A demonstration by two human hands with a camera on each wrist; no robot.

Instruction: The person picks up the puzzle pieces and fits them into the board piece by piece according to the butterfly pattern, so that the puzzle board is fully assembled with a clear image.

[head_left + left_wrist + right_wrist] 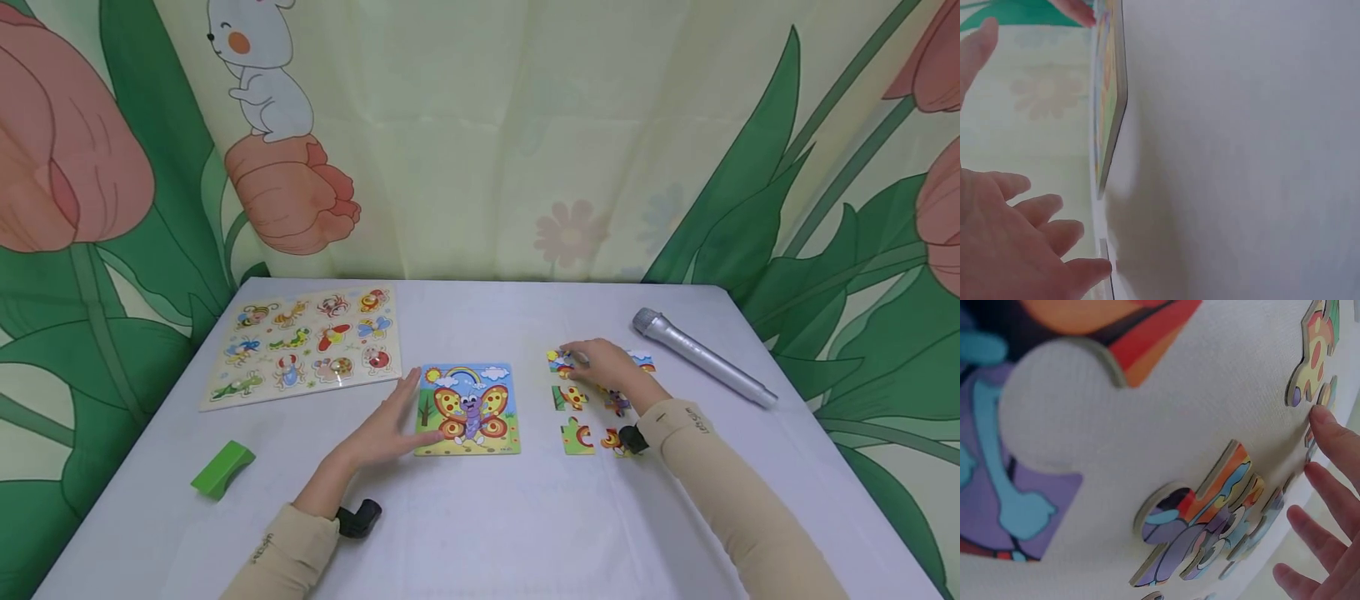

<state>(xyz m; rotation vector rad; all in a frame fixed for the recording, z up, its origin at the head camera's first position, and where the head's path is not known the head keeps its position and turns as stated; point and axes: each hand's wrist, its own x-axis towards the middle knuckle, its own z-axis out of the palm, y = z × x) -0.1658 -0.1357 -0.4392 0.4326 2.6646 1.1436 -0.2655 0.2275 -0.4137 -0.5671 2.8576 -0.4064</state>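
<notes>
My left hand [382, 429] is spread beside a square butterfly picture board [471, 408], its thumb overlapping the board's lower left in the head view. The left wrist view has the board's edge [1121, 75] past the spread fingers [1044, 209], with nothing held in them. Over the loose jigsaw pieces to the right reaches my right hand [606, 367], fingertips right at the top-left piece [557, 360]. From the right wrist, its fingers [1329, 487] look fairly straight. A yellow spotted wing piece [1313, 359] and a purple body piece [1175, 522] lie close by; the hand partly hides other pieces.
A large insect puzzle board [300, 346] lies at the back left, and a green arch-shaped block [223, 468] at the front left. Right of the pieces is a silver microphone [705, 357]. A flower-printed curtain [465, 167] hangs behind the white-covered table [480, 533].
</notes>
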